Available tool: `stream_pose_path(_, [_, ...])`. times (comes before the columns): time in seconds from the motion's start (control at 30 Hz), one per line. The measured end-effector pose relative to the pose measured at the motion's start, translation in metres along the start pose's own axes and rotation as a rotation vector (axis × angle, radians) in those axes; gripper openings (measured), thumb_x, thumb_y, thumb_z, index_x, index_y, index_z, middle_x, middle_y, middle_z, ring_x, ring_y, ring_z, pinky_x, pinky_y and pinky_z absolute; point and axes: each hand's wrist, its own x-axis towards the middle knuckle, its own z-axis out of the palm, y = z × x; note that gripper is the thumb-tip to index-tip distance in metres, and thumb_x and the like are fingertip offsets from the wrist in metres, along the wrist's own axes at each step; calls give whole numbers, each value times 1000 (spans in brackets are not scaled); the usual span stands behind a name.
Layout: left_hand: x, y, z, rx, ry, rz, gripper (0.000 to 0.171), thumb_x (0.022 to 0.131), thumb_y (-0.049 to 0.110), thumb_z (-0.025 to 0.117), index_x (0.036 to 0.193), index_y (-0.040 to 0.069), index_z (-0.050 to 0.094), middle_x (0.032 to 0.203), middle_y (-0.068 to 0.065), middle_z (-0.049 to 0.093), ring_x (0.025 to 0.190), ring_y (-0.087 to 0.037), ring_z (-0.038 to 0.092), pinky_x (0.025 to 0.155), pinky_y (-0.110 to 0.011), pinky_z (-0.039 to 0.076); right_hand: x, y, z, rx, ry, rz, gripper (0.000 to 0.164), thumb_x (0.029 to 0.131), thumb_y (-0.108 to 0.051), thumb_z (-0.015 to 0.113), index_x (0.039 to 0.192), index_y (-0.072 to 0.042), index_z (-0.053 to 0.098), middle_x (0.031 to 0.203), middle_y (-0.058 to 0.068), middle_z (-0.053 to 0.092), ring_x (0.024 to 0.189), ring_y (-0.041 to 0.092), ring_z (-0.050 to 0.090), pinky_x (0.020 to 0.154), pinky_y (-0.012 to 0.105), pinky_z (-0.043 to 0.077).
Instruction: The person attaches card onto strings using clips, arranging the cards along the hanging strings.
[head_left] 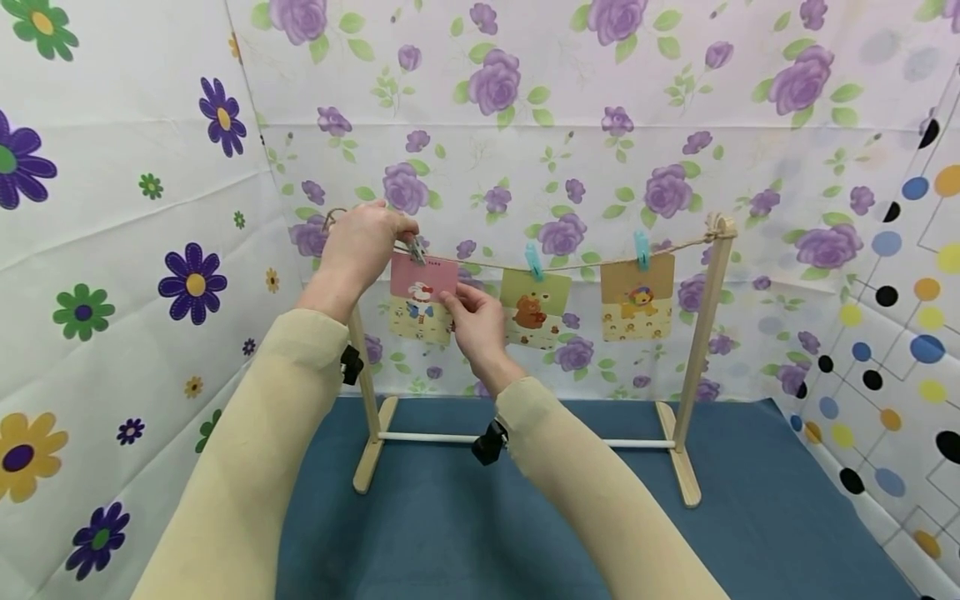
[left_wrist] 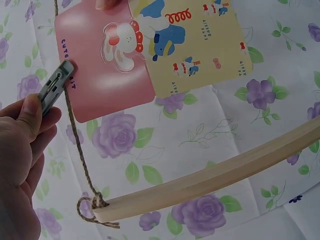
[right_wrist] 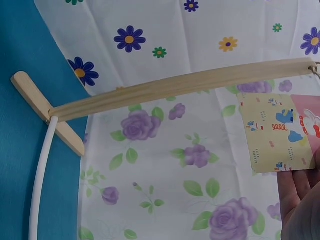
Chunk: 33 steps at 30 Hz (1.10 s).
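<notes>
My left hand point(head_left: 363, 246) pinches a grey-green clothespin point(left_wrist: 56, 87) between thumb and fingers. The tip of this clothespin sits over the top edge of a pink and yellow rabbit card point(head_left: 435, 275), right at the twine point(left_wrist: 75, 132). My right hand point(head_left: 480, 327) pinches the same card by its right edge, thumb in front and the other fingers partly hidden behind it. To the right, a green bear card point(head_left: 513, 287) hangs from the twine by a blue clothespin point(head_left: 534, 262). Beyond that hangs a brown and yellow lion card point(head_left: 615, 279) with another blue clothespin point(head_left: 642, 250).
The twine is tied between two posts of a wooden stand point(head_left: 705, 333), whose feet rest on a blue tabletop point(head_left: 450, 533). A white rod point(head_left: 427, 437) joins the posts low down. Flowered cloth point(head_left: 480, 158) hangs close behind; patterned sheets flank both sides.
</notes>
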Motion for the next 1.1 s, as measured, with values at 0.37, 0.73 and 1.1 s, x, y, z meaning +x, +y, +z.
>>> stream_pose_path(0.37, [-1,-1,1,-26,-5,0,31,107,1,59,126,13,81,113,-7,81,141,-37,56,105,-59,54,-1,3,0,-17,-5,25,45,103,-29,75,144,-10,70,129,6,74,106,20,72,86,35,63])
stream_pose_path(0.73, [0,-2,-1,-12,-50,29,34,107,-2,57,131,10,78,117,-11,79,142,-39,55,113,-57,49,-1,3,1,-41,5,16,43,103,-30,74,142,-12,72,124,3,75,105,18,72,86,36,63])
stream_pose_path(1.1, [0,-4,1,8,-86,56,38,108,-5,56,136,12,75,120,-13,78,146,-43,48,111,-60,49,-1,3,2,-31,9,4,40,103,-30,74,139,-12,73,120,2,76,106,19,72,80,31,60])
